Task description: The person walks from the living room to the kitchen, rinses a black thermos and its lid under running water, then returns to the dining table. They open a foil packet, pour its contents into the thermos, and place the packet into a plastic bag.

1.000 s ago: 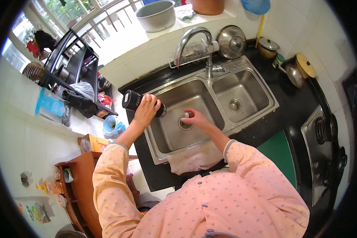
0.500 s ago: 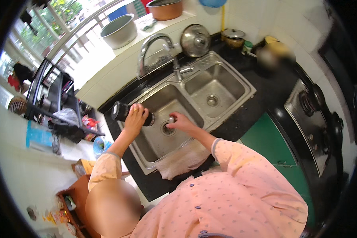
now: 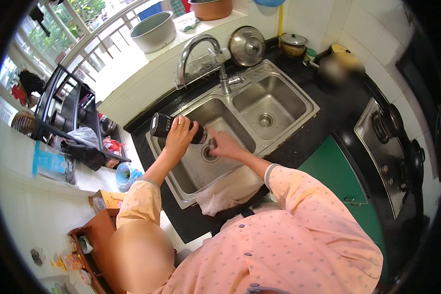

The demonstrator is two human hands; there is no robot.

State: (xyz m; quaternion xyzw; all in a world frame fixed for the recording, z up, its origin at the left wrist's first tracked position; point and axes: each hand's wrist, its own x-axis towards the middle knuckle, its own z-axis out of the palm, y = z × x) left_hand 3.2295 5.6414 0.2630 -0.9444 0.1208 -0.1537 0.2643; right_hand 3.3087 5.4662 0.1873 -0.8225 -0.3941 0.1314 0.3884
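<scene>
Gripping black bottle [image 3: 162, 125] in L grip [image 3: 180, 133], tipped sideways over L basin [image 3: 193, 172] of s/s dbl sink [image 3: 306, 109]. Can't tell if R grip [image 3: 226, 145], near bottle's neck, is pinching sth.

Black countertop [image 3: 335, 110] carries the lot, double-bowl steel sink [image 3: 196, 171] set into it. Taking the sink as reference: beige towel [image 3: 228, 191] lies over its near edge, chrome faucet [image 3: 225, 81] stands on its back rim. Behind it, toward the right, a metal lid [image 3: 252, 46] is propped upright. Beyond its far right corner: lidded pot [image 3: 294, 46], then green-topped jar [image 3: 308, 55], then a yellowish item, blurred. Right of it, steel stove [image 3: 377, 157] in the counter. Behind and above it, white ledge [image 3: 125, 66]: grey pot [image 3: 153, 33], bundled cloth [image 3: 187, 22], brown basin [image 3: 210, 10].
</scene>
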